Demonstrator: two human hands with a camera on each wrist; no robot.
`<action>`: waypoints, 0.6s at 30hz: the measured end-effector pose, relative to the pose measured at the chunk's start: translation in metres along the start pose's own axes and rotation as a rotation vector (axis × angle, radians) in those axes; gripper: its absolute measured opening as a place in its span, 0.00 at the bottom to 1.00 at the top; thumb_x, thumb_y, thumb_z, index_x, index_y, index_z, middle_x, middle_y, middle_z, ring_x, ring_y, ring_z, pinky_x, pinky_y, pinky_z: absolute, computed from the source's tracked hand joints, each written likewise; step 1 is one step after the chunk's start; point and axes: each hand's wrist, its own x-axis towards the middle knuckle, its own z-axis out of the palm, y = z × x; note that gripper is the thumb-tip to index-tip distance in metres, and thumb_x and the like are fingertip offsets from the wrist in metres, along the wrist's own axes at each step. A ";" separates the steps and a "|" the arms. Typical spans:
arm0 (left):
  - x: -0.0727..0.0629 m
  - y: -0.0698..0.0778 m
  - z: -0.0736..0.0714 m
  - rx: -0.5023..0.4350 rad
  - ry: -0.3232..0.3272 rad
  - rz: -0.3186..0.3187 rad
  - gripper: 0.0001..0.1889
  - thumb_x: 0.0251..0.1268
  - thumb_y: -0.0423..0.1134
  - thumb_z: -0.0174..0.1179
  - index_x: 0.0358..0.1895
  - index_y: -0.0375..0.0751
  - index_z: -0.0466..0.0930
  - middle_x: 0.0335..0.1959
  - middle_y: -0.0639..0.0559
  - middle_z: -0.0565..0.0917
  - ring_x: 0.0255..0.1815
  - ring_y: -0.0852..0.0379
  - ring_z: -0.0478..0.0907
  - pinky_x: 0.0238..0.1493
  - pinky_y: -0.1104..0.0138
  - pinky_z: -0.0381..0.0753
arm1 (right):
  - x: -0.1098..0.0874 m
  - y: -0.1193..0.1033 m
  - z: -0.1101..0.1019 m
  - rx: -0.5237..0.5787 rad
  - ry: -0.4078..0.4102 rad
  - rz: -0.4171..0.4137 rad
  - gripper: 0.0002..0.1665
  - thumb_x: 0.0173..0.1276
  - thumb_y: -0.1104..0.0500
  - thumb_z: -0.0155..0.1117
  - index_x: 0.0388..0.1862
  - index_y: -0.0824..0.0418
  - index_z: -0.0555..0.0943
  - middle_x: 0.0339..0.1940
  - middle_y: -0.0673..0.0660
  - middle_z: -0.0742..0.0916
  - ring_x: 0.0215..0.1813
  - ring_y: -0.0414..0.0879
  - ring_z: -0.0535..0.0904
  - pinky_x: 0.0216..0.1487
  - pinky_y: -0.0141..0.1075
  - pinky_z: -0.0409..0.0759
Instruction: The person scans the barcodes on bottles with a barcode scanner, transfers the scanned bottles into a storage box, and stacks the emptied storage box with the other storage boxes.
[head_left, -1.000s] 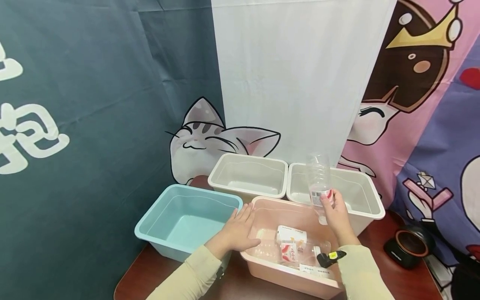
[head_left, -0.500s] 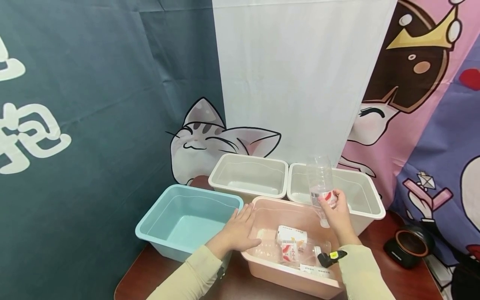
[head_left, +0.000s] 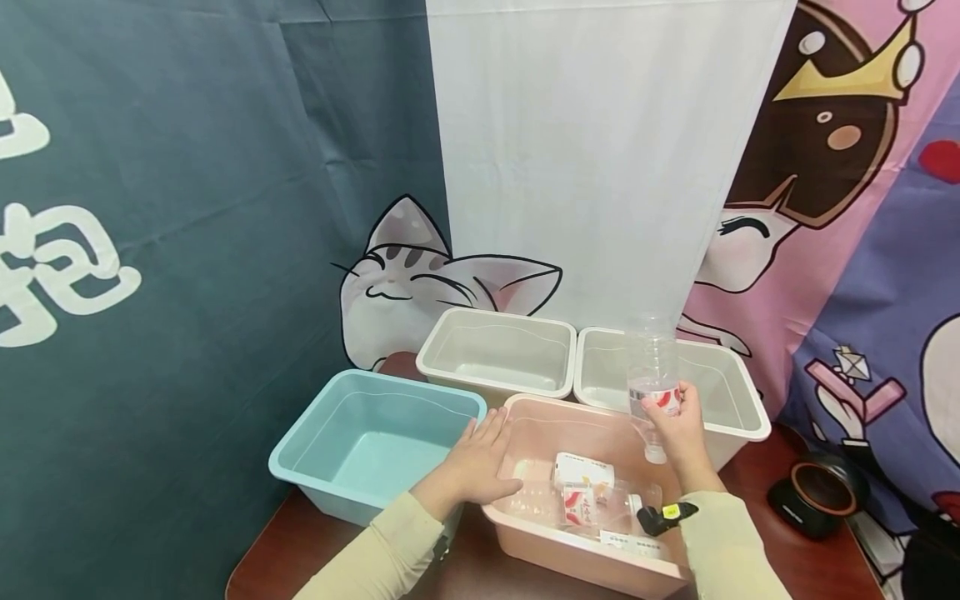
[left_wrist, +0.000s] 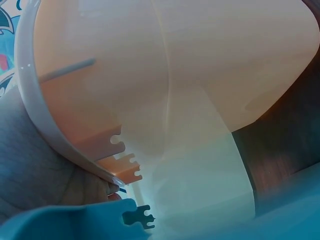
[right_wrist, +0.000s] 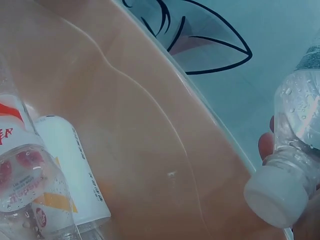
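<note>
My right hand [head_left: 681, 429] grips a clear plastic bottle [head_left: 651, 375] by its red-and-white label, over the back edge of the pink bin [head_left: 555, 557]. The bottle is upside down, its white cap [right_wrist: 277, 197] pointing down, and droplets cling inside its wall. With fingers stretched out, my left hand [head_left: 474, 467] rests on the pink bin's left rim, beside the blue bin [head_left: 375, 457]. Inside the pink bin lie several clear bottles, among them a red-labelled bottle [head_left: 577, 506] and a white-labelled bottle [head_left: 583, 471].
Two off-white bins stand behind, a left off-white bin [head_left: 495, 335] and a right off-white bin [head_left: 731, 379]. A round black device [head_left: 817, 492] sits on the brown table [head_left: 772, 546] at the right. Printed curtains hang close behind the bins.
My right hand has moved slightly right with the bottle and turned it, so the barcode has swung out of sight and more red label shows. My left hand has stayed put.
</note>
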 end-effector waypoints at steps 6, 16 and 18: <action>0.001 -0.001 0.003 0.011 0.000 -0.010 0.52 0.64 0.67 0.55 0.81 0.34 0.49 0.83 0.40 0.47 0.83 0.44 0.44 0.79 0.47 0.47 | 0.000 0.000 -0.001 0.079 0.012 -0.003 0.25 0.71 0.67 0.62 0.60 0.57 0.63 0.40 0.40 0.79 0.40 0.32 0.77 0.38 0.23 0.78; 0.002 -0.002 0.005 0.012 0.006 -0.009 0.53 0.63 0.68 0.54 0.81 0.34 0.49 0.83 0.40 0.47 0.83 0.45 0.43 0.79 0.47 0.47 | -0.002 0.004 -0.006 0.123 -0.008 -0.144 0.16 0.81 0.57 0.43 0.62 0.61 0.69 0.39 0.35 0.83 0.40 0.31 0.79 0.41 0.23 0.76; 0.002 -0.002 0.006 0.010 0.008 -0.007 0.53 0.63 0.68 0.55 0.81 0.34 0.49 0.83 0.40 0.47 0.83 0.45 0.42 0.79 0.47 0.47 | -0.002 0.004 -0.007 0.109 -0.019 -0.147 0.18 0.82 0.56 0.44 0.65 0.59 0.70 0.40 0.34 0.83 0.42 0.31 0.79 0.42 0.22 0.76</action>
